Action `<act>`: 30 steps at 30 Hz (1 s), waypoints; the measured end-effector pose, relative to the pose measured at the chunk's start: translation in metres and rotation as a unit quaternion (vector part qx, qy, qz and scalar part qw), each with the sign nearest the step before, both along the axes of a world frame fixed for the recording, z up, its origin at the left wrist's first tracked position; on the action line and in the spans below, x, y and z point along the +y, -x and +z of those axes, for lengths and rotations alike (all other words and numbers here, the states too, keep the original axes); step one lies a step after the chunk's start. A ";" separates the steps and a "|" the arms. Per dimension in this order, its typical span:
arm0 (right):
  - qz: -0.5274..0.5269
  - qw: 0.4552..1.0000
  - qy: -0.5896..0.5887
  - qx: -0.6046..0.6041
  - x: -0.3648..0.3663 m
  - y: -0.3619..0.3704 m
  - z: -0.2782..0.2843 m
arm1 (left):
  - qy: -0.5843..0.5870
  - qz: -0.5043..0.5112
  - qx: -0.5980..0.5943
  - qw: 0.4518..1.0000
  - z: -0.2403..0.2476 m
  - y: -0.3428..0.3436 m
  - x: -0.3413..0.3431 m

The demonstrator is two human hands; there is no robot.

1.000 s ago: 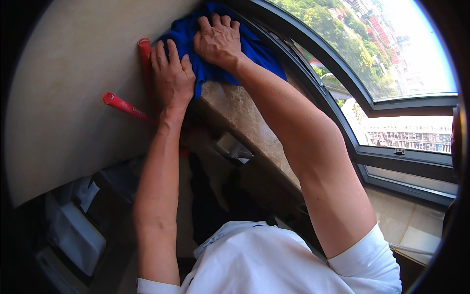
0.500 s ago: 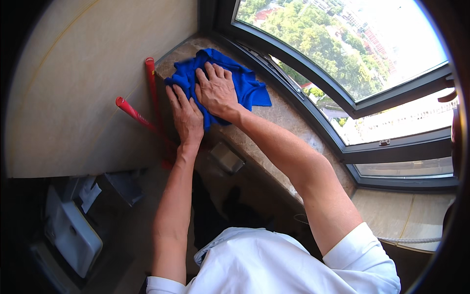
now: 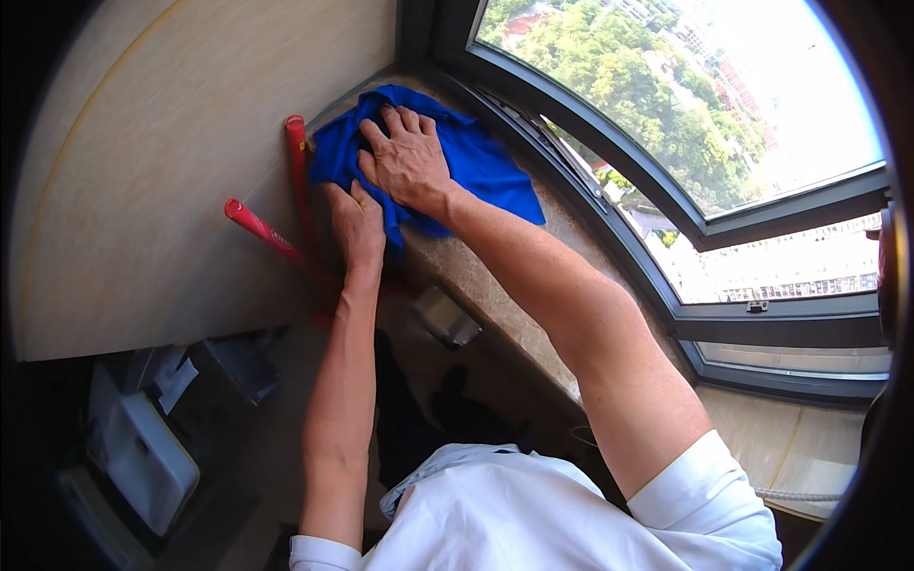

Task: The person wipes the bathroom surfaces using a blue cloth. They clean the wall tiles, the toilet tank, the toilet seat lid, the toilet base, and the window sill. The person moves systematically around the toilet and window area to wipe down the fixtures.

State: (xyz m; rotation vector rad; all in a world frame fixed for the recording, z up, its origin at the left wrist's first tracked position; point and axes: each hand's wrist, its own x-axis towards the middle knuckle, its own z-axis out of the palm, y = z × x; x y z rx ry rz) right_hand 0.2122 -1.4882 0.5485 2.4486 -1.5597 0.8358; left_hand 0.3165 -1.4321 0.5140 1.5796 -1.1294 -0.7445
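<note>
A blue cloth lies spread and rumpled over the corner of a brown stone window sill. My right hand presses on top of it, palm down, with the fingers spread. At the cloth's near left edge is my left hand, closed on the edge with its fingertips tucked out of sight under the fabric. The two hands are close together, the right one farther away.
Two red-gripped handles lean by the pale wall panel on the left. A dark-framed window stands tilted open along the sill. Below the sill sits a metal box; a white basin is at lower left.
The cloth is spread wider toward the right and the left. My left fingers, which lay on top of it, are now under its edge. My right hand has shifted slightly left and away.
</note>
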 end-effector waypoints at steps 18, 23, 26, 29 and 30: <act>0.000 1.000 0.014 0.007 -0.037 -0.026 -0.004 | 0.001 0.008 0.158 0.987 0.002 -0.015 -0.031; 0.006 1.000 -0.012 0.004 0.002 -0.018 0.000 | -0.035 -0.047 0.312 0.948 0.002 -0.008 0.004; 0.020 0.999 0.023 -0.025 0.030 -0.003 -0.005 | -0.083 -0.070 0.395 0.912 0.012 0.008 0.039; 0.023 0.999 0.003 -0.026 0.062 0.014 -0.004 | -0.099 -0.111 0.424 0.894 0.017 0.021 0.075; 0.026 0.999 0.002 -0.027 0.072 0.018 -0.002 | -0.098 -0.120 0.426 0.891 0.016 0.024 0.085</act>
